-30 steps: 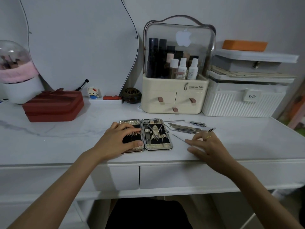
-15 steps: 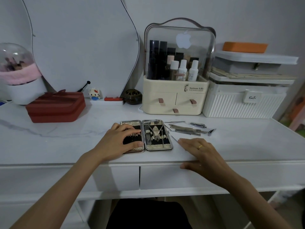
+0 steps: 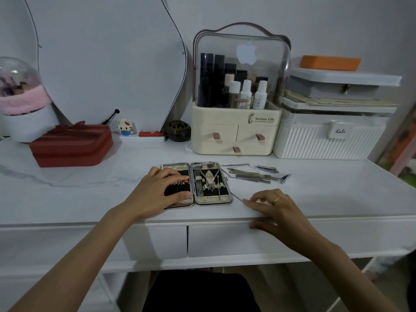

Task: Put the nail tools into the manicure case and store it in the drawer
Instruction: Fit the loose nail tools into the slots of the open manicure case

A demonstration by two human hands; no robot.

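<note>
The manicure case [image 3: 213, 200] lies open and flat on the white table, near its front edge. Its right half holds clippers and several tools in loops. My left hand [image 3: 157, 192] rests on the left half, fingers on the black lining and thumb at its lower edge, hiding most of it. A thin nail tool [image 3: 237, 195] lies just right of the case. The fingertips of my right hand [image 3: 276, 210] touch its near end, with the thumb hanging over the table's front edge. Several loose nail tools [image 3: 249, 175] and a small clipper [image 3: 267, 169] lie further back.
Two shut drawers [image 3: 225, 239] sit under the tabletop. At the back stand a cream cosmetics organiser [image 3: 236, 136], a white ribbed box [image 3: 319, 143], a red zip case [image 3: 72, 145], a mirror [image 3: 108, 64] and a domed brush holder [image 3: 20, 97].
My right hand has drawn back from the loose tools toward the table's front edge, and the thin tool now lies at its fingertips. My left hand has stayed on the case.
</note>
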